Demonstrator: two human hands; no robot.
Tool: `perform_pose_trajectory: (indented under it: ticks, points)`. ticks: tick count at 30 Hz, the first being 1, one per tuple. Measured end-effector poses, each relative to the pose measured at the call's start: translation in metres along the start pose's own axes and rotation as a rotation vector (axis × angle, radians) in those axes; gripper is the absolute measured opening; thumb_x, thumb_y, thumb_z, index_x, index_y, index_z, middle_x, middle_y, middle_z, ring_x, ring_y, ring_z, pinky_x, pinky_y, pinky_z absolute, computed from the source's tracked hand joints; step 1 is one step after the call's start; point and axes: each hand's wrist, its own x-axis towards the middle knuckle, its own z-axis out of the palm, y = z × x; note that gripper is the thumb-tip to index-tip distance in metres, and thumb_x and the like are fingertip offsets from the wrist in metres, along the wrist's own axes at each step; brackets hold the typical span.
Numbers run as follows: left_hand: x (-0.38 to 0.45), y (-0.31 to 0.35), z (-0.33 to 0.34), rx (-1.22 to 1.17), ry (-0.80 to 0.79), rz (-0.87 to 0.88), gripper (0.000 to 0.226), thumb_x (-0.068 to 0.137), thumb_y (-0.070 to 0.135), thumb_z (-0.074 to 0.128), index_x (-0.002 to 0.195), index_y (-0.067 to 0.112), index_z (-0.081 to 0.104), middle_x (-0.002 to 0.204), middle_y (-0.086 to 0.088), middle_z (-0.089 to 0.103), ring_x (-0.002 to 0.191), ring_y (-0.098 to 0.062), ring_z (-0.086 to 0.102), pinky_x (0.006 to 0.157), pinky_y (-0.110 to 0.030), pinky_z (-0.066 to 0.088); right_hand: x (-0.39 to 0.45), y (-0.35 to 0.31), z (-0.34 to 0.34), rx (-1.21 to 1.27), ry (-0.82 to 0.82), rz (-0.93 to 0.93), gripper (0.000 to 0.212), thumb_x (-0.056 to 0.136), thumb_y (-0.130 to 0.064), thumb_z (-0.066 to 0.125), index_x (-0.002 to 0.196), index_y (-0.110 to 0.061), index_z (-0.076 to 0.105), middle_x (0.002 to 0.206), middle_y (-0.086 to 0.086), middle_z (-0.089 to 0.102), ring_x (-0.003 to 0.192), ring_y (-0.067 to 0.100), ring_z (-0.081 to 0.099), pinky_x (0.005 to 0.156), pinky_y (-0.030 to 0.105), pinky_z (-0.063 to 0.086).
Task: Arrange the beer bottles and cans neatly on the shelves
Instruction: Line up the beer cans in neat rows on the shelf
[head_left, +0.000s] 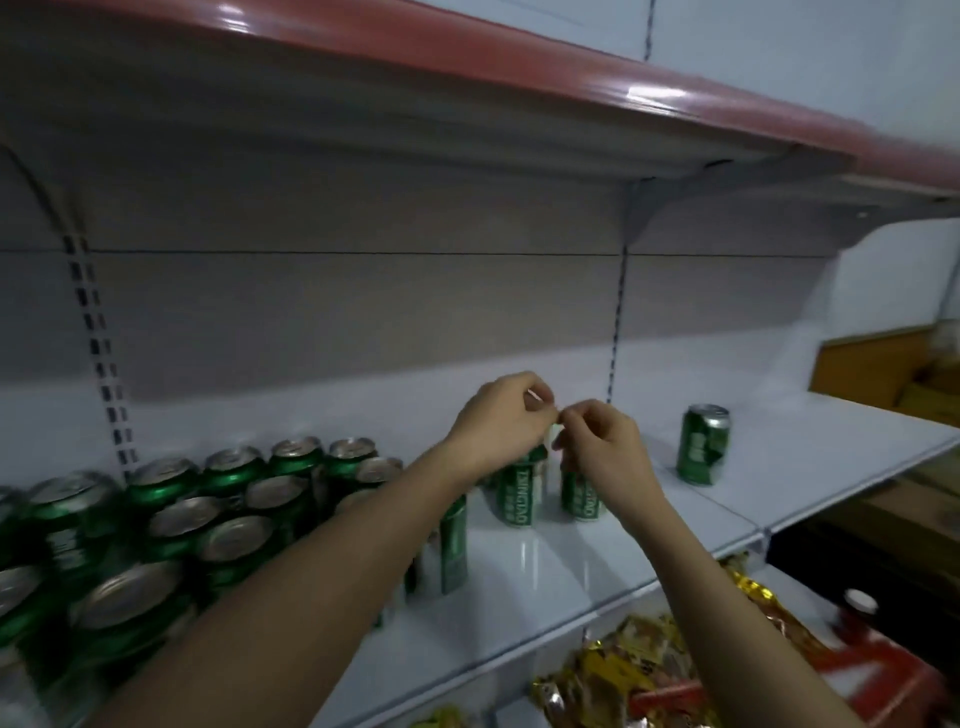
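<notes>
White shop shelf carries massed green beer cans at eight o'clock. Left hand and right hand, fingers curled, grip two cans' tops centrally, probably aligning them; lone can at three o'clock.

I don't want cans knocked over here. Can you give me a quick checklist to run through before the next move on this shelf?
1. Left hand on its can: fingers curled over the top, ok.
2. Right hand on its can: ok.
3. Both held cans upright: ok.
4. Free shelf surface in front of them: ok.
5. All cans gathered: not ok, a lone can stands apart at the right.
6. Left block of cans in straight rows: cannot tell, blurred.
</notes>
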Motion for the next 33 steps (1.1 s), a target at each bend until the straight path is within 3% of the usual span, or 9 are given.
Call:
perform_pose_trajectory:
  ticks: [3,7,9,11,13,18,20,24,33]
  points:
    - [0.025,0.016,0.06,0.154,-0.11,0.065,0.018,0.09,0.035,0.057,0.106,0.031,0.062,0.098,0.01,0.067,0.091,-0.014,0.063,0.075,-0.032,0.052,0.005,0.054,-0.042,-0.247,0.092,0.04,0.015,0.099,-0.022,0.053,0.088,-0.019,0.063,0.081,-0.001,0.068,0.074,0.018,0.065,0.061,0.033,0.051]
    - [0.058,0.028,0.127,0.426,-0.245,0.143,0.033,0.094,0.034,0.05,0.123,0.021,0.057,0.122,-0.004,0.062,0.117,-0.027,0.048,0.093,-0.043,0.047,0.012,0.119,-0.096,-0.626,0.173,0.077,0.009,0.097,-0.024,0.055,0.089,-0.021,0.058,0.086,0.001,0.066,0.074,0.022,0.059,0.059,0.032,0.039]
    - [0.074,0.035,0.151,0.584,-0.182,0.196,0.033,0.095,0.027,0.047,0.124,0.014,0.055,0.124,-0.008,0.057,0.121,-0.03,0.041,0.096,-0.044,0.043,0.018,0.145,-0.119,-0.713,0.183,0.082,0.009,0.095,-0.021,0.057,0.087,-0.017,0.056,0.086,0.005,0.063,0.076,0.025,0.057,0.06,0.033,0.037]
    - [0.091,0.043,0.172,0.666,-0.075,0.295,0.032,0.094,0.023,0.048,0.123,0.01,0.054,0.124,-0.01,0.055,0.118,-0.029,0.041,0.095,-0.04,0.037,0.028,0.166,-0.135,-0.746,0.192,0.115,0.012,0.093,-0.021,0.062,0.097,-0.011,0.059,0.095,0.01,0.061,0.089,0.029,0.058,0.066,0.036,0.042]
    - [0.108,0.05,0.192,0.577,-0.092,0.313,0.038,0.094,0.024,0.049,0.129,0.01,0.049,0.129,-0.01,0.053,0.12,-0.029,0.042,0.095,-0.039,0.038,0.042,0.183,-0.144,-0.716,0.209,0.154,0.034,0.091,-0.027,0.069,0.113,-0.004,0.058,0.108,0.015,0.058,0.101,0.033,0.055,0.077,0.038,0.044]
    - [0.151,0.047,0.235,0.183,-0.306,0.013,0.079,0.089,0.044,0.064,0.151,0.018,0.022,0.142,-0.014,0.04,0.128,-0.036,0.043,0.094,-0.04,0.04,0.078,0.205,-0.14,-0.467,0.211,0.24,0.083,0.081,-0.041,0.079,0.142,-0.008,0.034,0.133,0.015,0.047,0.119,0.032,0.053,0.088,0.039,0.048]
    - [0.165,0.043,0.246,0.167,-0.351,-0.005,0.084,0.086,0.047,0.068,0.15,0.018,0.022,0.141,-0.014,0.042,0.126,-0.035,0.046,0.093,-0.037,0.04,0.087,0.212,-0.137,-0.404,0.181,0.248,0.081,0.08,-0.045,0.078,0.14,-0.019,0.031,0.13,0.009,0.054,0.112,0.03,0.059,0.086,0.043,0.052]
    - [0.183,0.038,0.261,0.09,-0.401,-0.017,0.071,0.082,0.04,0.077,0.13,0.013,0.032,0.122,-0.011,0.055,0.106,-0.031,0.058,0.086,-0.041,0.054,0.092,0.228,-0.136,-0.451,0.152,0.219,0.071,0.08,-0.05,0.073,0.13,-0.032,0.026,0.119,0.0,0.062,0.101,0.03,0.064,0.079,0.044,0.052]
    - [0.172,0.046,0.264,0.126,-0.4,-0.04,0.077,0.086,0.032,0.074,0.136,0.012,0.019,0.124,-0.015,0.057,0.106,-0.032,0.059,0.088,-0.04,0.052,0.09,0.231,-0.138,-0.422,0.146,0.18,0.06,0.084,-0.037,0.073,0.127,-0.023,0.034,0.111,0.002,0.063,0.098,0.031,0.063,0.07,0.036,0.047]
